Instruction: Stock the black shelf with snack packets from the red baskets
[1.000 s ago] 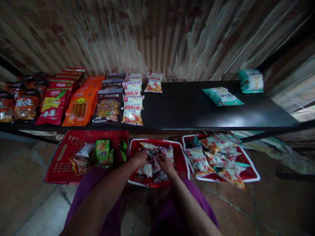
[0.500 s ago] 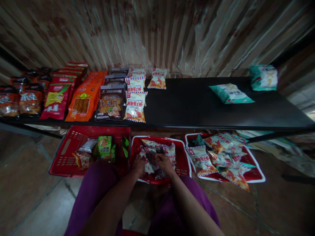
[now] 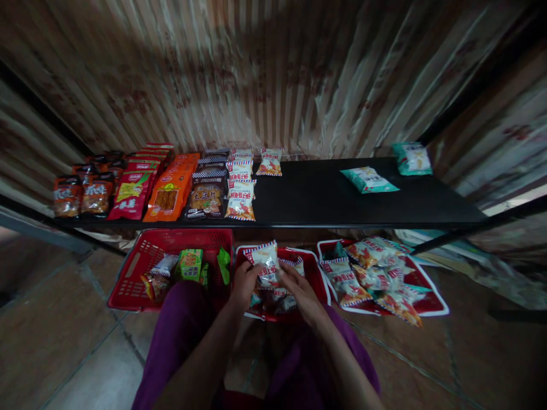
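Over the middle red basket [image 3: 323, 290] a white snack bag [image 3: 265, 259] with red print and striped ends is raised between my two hands. My left hand [image 3: 245, 285] grips its left side, with the thumb across the front. At its right edge, my right hand [image 3: 299, 289] holds the bag with fairly straight fingers. More bags of the same kind [image 3: 280, 296] lie below in the basket, partly hidden by the hands. A column of matching bags [image 3: 240, 199] stands on the black shelf, with one single bag [image 3: 270, 162] behind and right of it.
On the shelf [image 3: 307, 199], brown potato-chip packs [image 3: 207, 195], orange packs [image 3: 168, 196], red packs [image 3: 132, 191] and black-orange packs [image 3: 97, 193] fill the left. Two teal bags [image 3: 370, 180] lie right. Beside me are a left basket [image 3: 137, 267] with green packs and a full right basket [image 3: 436, 296].
Both hands have come up from inside the middle basket, bringing one snack bag with them. The view has shifted, so the shelf appears lower and smaller.
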Tool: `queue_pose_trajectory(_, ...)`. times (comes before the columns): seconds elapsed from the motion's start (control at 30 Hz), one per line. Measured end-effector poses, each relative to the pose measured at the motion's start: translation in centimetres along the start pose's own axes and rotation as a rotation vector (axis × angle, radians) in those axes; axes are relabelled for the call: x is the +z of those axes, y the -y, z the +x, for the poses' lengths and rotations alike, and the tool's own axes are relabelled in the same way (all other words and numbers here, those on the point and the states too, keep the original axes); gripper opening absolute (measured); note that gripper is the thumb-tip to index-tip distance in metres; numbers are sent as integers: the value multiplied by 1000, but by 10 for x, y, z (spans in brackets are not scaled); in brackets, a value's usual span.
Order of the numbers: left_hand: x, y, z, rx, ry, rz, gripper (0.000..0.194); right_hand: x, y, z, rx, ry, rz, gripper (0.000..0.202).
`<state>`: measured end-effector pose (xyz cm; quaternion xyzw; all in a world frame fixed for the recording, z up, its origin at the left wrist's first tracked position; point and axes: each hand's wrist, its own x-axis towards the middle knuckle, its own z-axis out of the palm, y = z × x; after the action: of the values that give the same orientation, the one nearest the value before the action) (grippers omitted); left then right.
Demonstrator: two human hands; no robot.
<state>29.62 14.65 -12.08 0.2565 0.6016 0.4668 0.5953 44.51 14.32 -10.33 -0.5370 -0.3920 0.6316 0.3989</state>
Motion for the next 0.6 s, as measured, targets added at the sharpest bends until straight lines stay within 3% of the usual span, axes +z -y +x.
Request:
queue_pose_trajectory(0.1,-2,-31,-32,61,-5,-42,43,8,22,-31,-39,35,1,61)
queue_pose_trajectory(0.33,-4,-83,-103,182,33,-157,40,22,46,-90,-102,-46,121,47)
queue_pose_trajectory(0.47,-7,-103,-123,224,103,-312,39,29,56,-114,-130,0,187,44)
queue_pose_trajectory(0.6,-13,-113,-129,276,61,-353,33,36,62,-133,-129,25,211,42)
